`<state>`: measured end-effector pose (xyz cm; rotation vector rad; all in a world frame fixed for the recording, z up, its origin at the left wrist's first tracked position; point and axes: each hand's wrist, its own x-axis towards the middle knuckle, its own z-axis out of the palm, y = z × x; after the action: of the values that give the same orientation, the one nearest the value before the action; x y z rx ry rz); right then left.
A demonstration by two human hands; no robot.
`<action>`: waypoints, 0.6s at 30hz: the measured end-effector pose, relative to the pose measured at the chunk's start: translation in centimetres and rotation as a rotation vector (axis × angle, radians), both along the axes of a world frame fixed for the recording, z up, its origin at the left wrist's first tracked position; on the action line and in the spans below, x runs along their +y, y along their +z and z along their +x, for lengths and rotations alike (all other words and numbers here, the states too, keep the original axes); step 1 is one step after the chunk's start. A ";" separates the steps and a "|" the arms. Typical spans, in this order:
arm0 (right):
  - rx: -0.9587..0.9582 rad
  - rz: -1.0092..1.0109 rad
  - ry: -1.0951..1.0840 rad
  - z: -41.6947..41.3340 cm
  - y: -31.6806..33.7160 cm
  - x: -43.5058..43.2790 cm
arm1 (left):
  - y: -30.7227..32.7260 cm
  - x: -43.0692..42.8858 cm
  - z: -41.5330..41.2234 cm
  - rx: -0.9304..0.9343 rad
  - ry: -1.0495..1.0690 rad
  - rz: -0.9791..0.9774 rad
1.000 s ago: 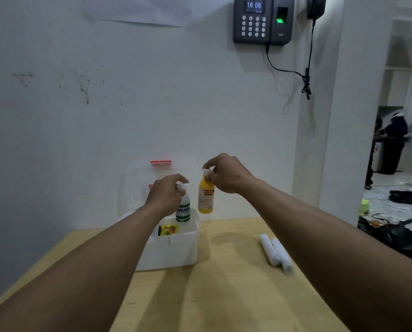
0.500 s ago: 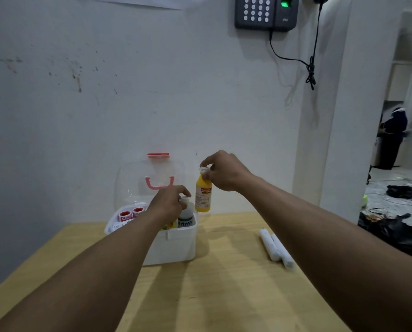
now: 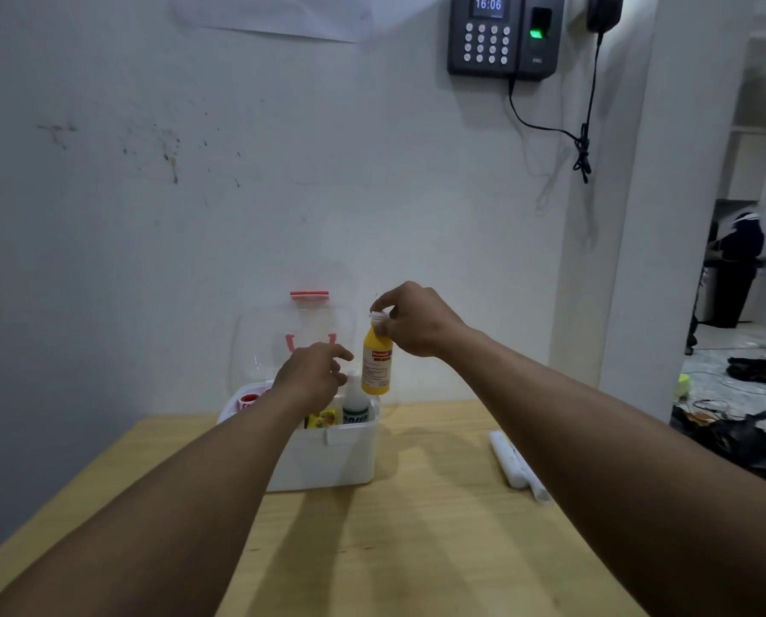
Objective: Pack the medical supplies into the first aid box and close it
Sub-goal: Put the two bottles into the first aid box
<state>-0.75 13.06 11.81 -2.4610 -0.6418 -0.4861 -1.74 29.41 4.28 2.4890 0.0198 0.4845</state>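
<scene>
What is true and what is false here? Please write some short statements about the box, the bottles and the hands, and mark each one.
1. The right hand holds the yellow bottle by its cap. True.
2. The box is shut. False: its lid stands open.
3. Two white rolls lie on the table, right of the box. True.
4. The yellow bottle stands inside the box. False: it hangs above the box's right edge.
5. The left hand grips a roll. False: it holds nothing, above the box.
</scene>
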 end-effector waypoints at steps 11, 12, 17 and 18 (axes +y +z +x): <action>0.043 -0.041 0.016 -0.5 -2.2 2.7 | -0.2 3.0 -2.5 -0.091 0.042 -0.028; 0.049 -0.050 0.009 -0.5 -2.5 2.8 | -0.3 3.1 -2.6 -0.101 0.044 -0.031; 0.072 -0.097 0.004 -0.2 -4.2 3.2 | -0.4 3.6 -2.7 -0.141 0.053 -0.064; 0.081 -0.105 0.003 -0.1 -4.7 3.3 | -0.4 3.6 -2.8 -0.145 0.053 -0.069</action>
<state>-0.86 16.37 7.15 -2.5629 -0.6534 -0.3581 -4.49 32.99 3.86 2.3854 0.0436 0.6744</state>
